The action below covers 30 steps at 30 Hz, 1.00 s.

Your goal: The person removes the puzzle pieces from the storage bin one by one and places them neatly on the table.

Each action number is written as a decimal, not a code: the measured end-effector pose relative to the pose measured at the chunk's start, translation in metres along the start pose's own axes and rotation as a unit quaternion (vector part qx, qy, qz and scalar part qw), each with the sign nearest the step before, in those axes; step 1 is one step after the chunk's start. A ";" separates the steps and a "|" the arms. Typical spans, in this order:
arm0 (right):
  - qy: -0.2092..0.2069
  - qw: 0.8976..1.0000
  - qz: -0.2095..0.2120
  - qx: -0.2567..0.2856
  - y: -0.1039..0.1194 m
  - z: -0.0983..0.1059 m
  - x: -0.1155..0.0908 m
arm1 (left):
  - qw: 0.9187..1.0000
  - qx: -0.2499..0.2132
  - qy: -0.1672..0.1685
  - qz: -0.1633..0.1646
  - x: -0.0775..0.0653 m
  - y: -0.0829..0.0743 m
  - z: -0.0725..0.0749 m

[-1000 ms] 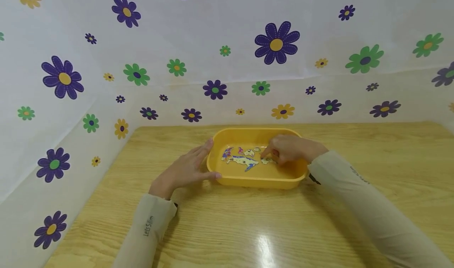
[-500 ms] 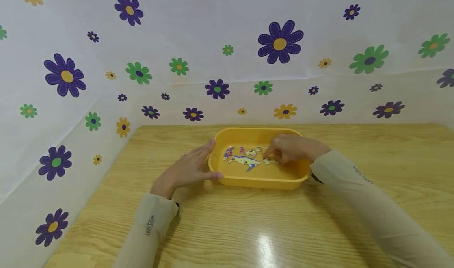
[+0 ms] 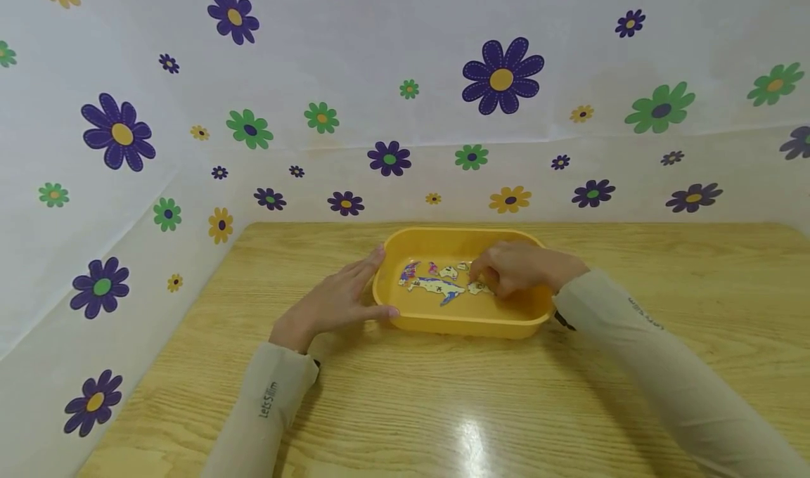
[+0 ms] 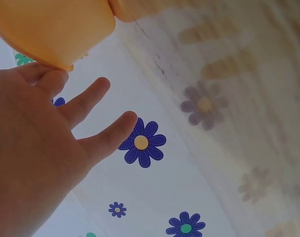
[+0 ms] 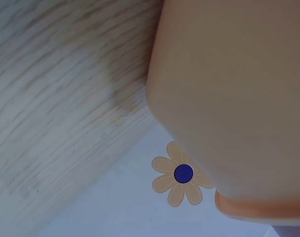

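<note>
In the head view, a yellow plastic tub (image 3: pixel 458 327) stands on the table, with several small flat cut-outs in it. The longest cut-out (image 3: pixel 436 287) is pale with blue edges; a purple-pink cut-out (image 3: pixel 408 273) lies to its left. My left hand (image 3: pixel 329 302) rests at the tub's left end, thumb at the front corner and fingertips on the rim. In the left wrist view, two fingers of it stand spread and off the tub. My right hand (image 3: pixel 509 266) reaches into the tub with curled fingers, fingertips at a small pale cut-out (image 3: pixel 476 289). Whether it pinches that piece cannot be told.
The wood-grain table (image 3: pixel 405 401) extends on both sides and in front of the tub. Behind and to the left rises a white sheet (image 3: pixel 354 63) printed with purple, green and yellow flowers. The right wrist view mostly shows the tub's outer wall (image 5: pixel 234 98).
The right index finger, which pointed straight down, is now bent closer to the other fingers at the small pale cut-out. The left hand stays on the tub's rim.
</note>
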State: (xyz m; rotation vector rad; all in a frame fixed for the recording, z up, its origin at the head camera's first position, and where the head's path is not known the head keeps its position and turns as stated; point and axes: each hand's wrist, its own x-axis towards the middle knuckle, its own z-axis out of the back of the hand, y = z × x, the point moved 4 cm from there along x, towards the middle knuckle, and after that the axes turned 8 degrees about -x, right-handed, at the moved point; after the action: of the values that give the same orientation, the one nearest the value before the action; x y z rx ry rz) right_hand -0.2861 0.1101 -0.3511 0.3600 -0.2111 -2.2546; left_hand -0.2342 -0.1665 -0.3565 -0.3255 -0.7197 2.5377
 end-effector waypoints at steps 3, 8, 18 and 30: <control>-0.007 1.000 0.011 -0.001 0.002 0.001 -0.002 | 1.000 -0.003 0.004 -0.001 0.001 -0.001 -0.002; -0.036 0.999 0.024 -0.002 0.005 0.008 -0.009 | 1.000 -0.002 0.006 -0.005 0.002 -0.001 -0.003; -0.083 0.996 -0.002 0.008 0.002 0.034 -0.025 | 1.000 -0.010 0.004 0.012 0.001 0.004 -0.001; -0.116 0.992 -0.051 0.012 -0.013 0.053 -0.046 | 1.000 -0.009 0.007 0.006 0.001 0.002 -0.002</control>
State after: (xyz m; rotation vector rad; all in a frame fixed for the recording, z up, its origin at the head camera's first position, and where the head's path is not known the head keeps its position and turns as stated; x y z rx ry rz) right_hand -0.2839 0.1550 -0.2962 0.1214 -0.3482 -2.3961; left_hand -0.2353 -0.1665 -0.3589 -0.3534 -0.7387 2.5382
